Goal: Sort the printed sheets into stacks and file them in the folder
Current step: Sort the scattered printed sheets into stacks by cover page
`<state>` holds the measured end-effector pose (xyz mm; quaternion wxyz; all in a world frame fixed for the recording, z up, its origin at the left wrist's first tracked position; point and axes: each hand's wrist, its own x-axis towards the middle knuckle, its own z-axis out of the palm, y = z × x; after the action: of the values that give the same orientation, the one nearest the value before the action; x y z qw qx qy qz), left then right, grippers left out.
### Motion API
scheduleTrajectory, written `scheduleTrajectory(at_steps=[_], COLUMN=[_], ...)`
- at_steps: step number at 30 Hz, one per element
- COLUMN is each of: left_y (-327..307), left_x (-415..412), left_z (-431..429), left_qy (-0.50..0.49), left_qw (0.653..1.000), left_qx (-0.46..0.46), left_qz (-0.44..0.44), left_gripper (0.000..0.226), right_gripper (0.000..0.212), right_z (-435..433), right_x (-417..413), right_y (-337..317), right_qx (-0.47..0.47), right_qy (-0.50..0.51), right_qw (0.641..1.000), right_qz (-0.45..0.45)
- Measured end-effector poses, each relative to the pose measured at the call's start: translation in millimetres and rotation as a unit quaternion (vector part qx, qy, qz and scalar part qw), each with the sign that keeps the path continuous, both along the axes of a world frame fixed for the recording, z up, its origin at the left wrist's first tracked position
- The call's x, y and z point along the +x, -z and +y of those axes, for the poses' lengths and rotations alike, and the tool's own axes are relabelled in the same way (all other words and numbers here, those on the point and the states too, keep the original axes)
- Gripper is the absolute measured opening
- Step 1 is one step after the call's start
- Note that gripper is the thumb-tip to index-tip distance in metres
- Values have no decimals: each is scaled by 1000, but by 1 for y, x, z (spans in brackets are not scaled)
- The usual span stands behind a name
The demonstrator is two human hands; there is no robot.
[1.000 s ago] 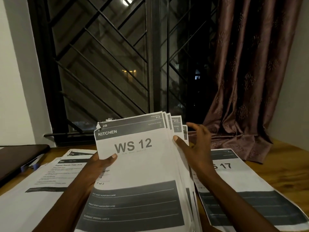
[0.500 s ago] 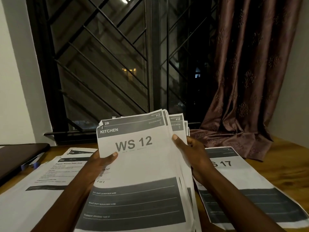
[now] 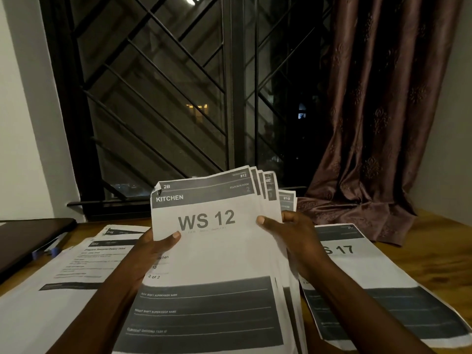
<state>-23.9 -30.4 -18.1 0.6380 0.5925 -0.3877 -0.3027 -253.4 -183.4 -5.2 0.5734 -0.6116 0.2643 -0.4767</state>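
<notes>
I hold a fanned bundle of printed sheets (image 3: 219, 254) upright over the wooden table. The front sheet reads "KITCHEN" and "WS 12". My left hand (image 3: 153, 254) grips the bundle's left edge, thumb on the front sheet. My right hand (image 3: 293, 238) grips its right edge, thumb on the front and fingers behind the fanned sheets. A sheet marked "17" (image 3: 378, 274) lies flat on the table to the right. To the left lies a spread of text sheets (image 3: 76, 272). A dark folder (image 3: 28, 238) rests at the far left.
A brown curtain (image 3: 370, 129) hangs at the back right and pools on the wooden table (image 3: 439, 241). A barred window (image 3: 166, 98) stands straight ahead. A blue pen (image 3: 44, 252) lies by the dark folder's edge.
My right hand's fingers, raised behind the fanned sheets a second ago, have closed down onto the bundle's right edge. The sheets behind are fanned a little differently. The left hand holds still.
</notes>
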Motion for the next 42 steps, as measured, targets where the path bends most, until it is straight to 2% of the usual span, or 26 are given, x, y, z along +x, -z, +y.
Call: scheduleTrajectory(at_steps=[1, 4, 6, 8, 11, 14, 17, 19, 21, 23, 27, 30, 31, 33, 36, 38, 39, 40, 42], left_y=[0, 3, 4, 4, 5, 5, 3, 1, 0, -1, 0, -3, -3, -3, 1, 3, 2, 2, 2], left_x=[-1, 0, -2, -3, -3, -3, -6, -10, -12, -12, -7, -9, -10, -9, -5, -4, -4, -4, -3], left_z=[0, -5, -7, -8, -7, -5, -4, -4, -4, -4, -5, -1, -1, -3, -6, -7, -6, -5, -6], left_qy=[-6, -26, -35, -51, -56, -46, -54, -60, -57, -44, -25, -7, -15, -24, -35, -36, -36, -36, -38], left_qw=[1000, 1000, 999, 999, 998, 999, 998, 998, 998, 999, 1000, 1000, 1000, 999, 999, 999, 999, 999, 999], left_qx=[-1, -4, -7, -10, -18, -10, -12, -16, -12, -6, -10, -22, -25, -25, -15, -5, -1, 1, -2], left_qz=[1, -5, -2, -9, -1, 20, 17, -4, -26, -24, 9, 7, -1, -12, -13, -17, -23, -25, -8], left_gripper=[87, 26, 13, 13, 13, 15, 15, 15, 17, 15, 17, 71, 75, 63, 18, 15, 15, 15, 14], right_gripper=[23, 26, 24, 21, 27, 12, 45, 31, 15, 8, 25, 39, 43, 44, 40, 30, 18, 20, 48], right_z=[-1, -3, -2, -3, -9, -9, -5, -1, -2, -5, -5, -10, -10, -13, -11, -10, -8, -5, -2], right_x=[-1, 0, 0, -1, -1, -1, -4, -4, 0, 3, 2, -1, -2, -2, -3, -3, -3, -5, -6], right_y=[0, 0, -2, -3, 0, 1, -2, -6, -6, -4, -2, 1, 0, -1, -5, -4, -4, -5, -6], right_qx=[3, -2, -11, -35, -66, -129, -239, -262, -234, -203, -111, -91, -97, -93, -93, -95, -105, -127, -188], right_qy=[-5, -8, -6, 6, 57, 144, 210, 206, 175, 133, 92, 82, 78, 83, 100, 102, 114, 134, 176], right_qw=[1000, 1000, 1000, 999, 995, 974, 944, 940, 949, 959, 987, 992, 992, 992, 990, 989, 985, 979, 961], right_qz=[-7, -19, -15, 11, 56, 113, 85, 74, 121, 146, 65, 18, 18, 32, 40, 52, 72, 92, 96])
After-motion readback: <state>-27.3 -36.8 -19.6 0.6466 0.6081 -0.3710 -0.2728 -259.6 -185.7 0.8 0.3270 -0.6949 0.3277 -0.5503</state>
